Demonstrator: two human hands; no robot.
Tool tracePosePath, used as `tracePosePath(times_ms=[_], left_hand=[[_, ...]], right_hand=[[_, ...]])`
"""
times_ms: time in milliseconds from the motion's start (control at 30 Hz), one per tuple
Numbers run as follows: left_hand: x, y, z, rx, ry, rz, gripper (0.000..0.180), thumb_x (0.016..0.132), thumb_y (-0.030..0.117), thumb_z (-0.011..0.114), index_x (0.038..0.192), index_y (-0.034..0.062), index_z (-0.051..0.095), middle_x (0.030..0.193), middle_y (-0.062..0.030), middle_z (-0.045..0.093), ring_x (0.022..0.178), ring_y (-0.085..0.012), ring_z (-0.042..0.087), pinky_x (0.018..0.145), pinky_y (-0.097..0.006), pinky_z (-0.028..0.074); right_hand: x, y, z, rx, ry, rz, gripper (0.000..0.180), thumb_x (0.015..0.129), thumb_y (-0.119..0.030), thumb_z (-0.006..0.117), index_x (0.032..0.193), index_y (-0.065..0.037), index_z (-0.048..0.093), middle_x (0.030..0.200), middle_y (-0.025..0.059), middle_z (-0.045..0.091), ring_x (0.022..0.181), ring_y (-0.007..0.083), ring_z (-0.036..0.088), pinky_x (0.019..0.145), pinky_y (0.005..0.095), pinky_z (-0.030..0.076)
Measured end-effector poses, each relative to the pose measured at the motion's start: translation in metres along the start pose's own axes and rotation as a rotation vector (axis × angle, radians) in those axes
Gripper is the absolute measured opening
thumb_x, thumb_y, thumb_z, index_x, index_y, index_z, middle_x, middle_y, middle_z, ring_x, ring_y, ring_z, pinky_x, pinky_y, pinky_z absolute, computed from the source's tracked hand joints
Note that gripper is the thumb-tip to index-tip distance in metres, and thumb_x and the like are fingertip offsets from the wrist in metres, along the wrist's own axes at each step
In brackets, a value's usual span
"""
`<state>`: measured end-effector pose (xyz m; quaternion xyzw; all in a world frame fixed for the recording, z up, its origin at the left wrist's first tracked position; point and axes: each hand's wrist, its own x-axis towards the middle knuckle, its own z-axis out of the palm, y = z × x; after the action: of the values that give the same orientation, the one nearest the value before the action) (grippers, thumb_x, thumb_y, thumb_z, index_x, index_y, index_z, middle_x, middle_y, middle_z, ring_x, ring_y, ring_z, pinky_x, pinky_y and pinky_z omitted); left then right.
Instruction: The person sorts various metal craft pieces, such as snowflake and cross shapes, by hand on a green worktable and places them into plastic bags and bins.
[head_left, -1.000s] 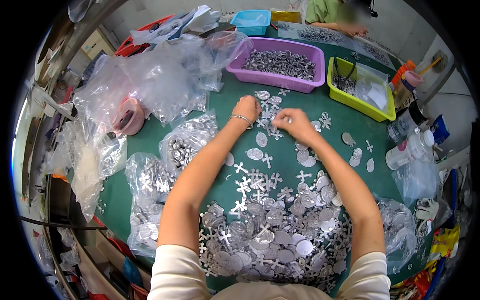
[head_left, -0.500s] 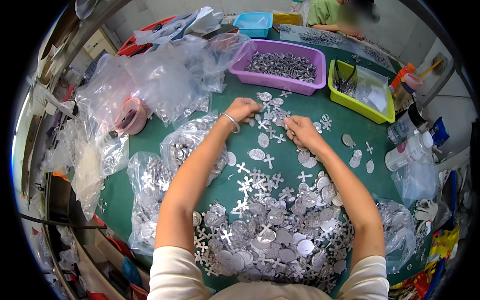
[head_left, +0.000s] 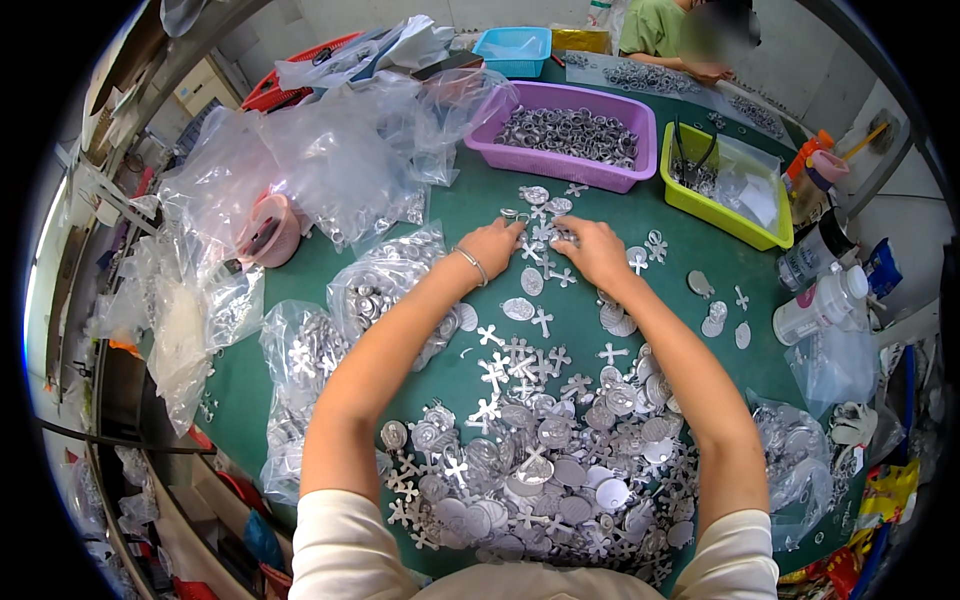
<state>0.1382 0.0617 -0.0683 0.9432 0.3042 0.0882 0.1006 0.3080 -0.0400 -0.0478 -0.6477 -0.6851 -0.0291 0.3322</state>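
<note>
A small group of silver cross pendants and oval medals lies on the green table, between and around my hands. My left hand, with a bangle at the wrist, is at the group's left side. Its fingers are bent together, and what they hold, if anything, is too small to make out. A shiny rounded piece lies at its fingertips. On the other side, my right hand rests with thumb and forefinger apart over the pieces. Nearer me spreads a large heap of medals and crosses.
Farther back stand a purple bin of metal rings and a yellow-green bin holding pliers. Clear plastic bags crowd the left, beside a pink cup. White bottles stand right. Another person sits at the far side.
My left hand has lowered slightly, its fingers now nearer the group's middle. My right hand has shifted a little up and left, and its thumb and forefinger have spread.
</note>
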Motion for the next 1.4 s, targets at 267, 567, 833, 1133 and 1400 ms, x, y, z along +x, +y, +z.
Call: tracePosePath(times_ms=[267, 567, 833, 1133, 1400], left_hand=[[-0.013, 0.003, 0.000, 0.187, -0.043, 0.123, 0.033, 0.087, 0.020, 0.045, 0.118, 0.0088, 0.038, 0.100, -0.0160, 0.048, 0.079, -0.0316, 0.059, 0.068, -0.039, 0.048], [-0.010, -0.006, 0.010, -0.033, 0.019, 0.029, 0.026, 0.085, 0.018, 0.048, 0.109, 0.0081, 0.041, 0.097, -0.0176, 0.050, 0.072, -0.0373, 0.058, 0.064, -0.046, 0.048], [-0.009, 0.001, -0.003, 0.042, -0.022, 0.129, 0.023, 0.084, 0.018, 0.050, 0.105, 0.0120, 0.045, 0.093, -0.0153, 0.051, 0.072, -0.0364, 0.059, 0.064, -0.045, 0.049], [-0.007, -0.028, 0.012, -0.440, 0.230, 0.047, 0.020, 0.086, 0.021, 0.051, 0.097, 0.0033, 0.048, 0.083, -0.0143, 0.058, 0.059, -0.0250, 0.060, 0.050, -0.035, 0.046], [-0.001, -0.018, -0.030, -2.164, -0.092, -0.257, 0.028, 0.086, 0.034, 0.043, 0.085, 0.0064, 0.046, 0.066, -0.0057, 0.043, 0.043, -0.0072, 0.032, 0.033, -0.019, 0.023]], right_hand=[[0.011, -0.003, 0.016, -0.387, -0.351, -0.002, 0.014, 0.076, -0.011, 0.054, 0.087, -0.003, 0.057, 0.079, 0.0157, 0.063, 0.076, 0.0295, 0.063, 0.063, 0.0383, 0.050], [0.010, 0.023, -0.002, 1.547, -0.200, 0.797, 0.023, 0.086, -0.026, 0.052, 0.086, -0.003, 0.054, 0.062, 0.0040, 0.051, 0.043, 0.0088, 0.043, 0.030, 0.0197, 0.023], [0.011, 0.016, 0.021, 0.178, -0.242, 0.083, 0.019, 0.073, -0.018, 0.060, 0.090, -0.010, 0.066, 0.084, 0.0146, 0.064, 0.078, 0.0276, 0.063, 0.072, 0.0389, 0.048], [0.009, 0.005, 0.023, 0.254, -0.188, 0.042, 0.016, 0.075, -0.019, 0.057, 0.086, -0.009, 0.064, 0.080, 0.0150, 0.063, 0.075, 0.0322, 0.060, 0.068, 0.0411, 0.048], [0.005, 0.002, 0.007, 0.015, -0.430, -0.033, 0.019, 0.076, -0.019, 0.059, 0.092, -0.009, 0.062, 0.081, 0.0151, 0.063, 0.077, 0.0321, 0.060, 0.069, 0.0412, 0.047]])
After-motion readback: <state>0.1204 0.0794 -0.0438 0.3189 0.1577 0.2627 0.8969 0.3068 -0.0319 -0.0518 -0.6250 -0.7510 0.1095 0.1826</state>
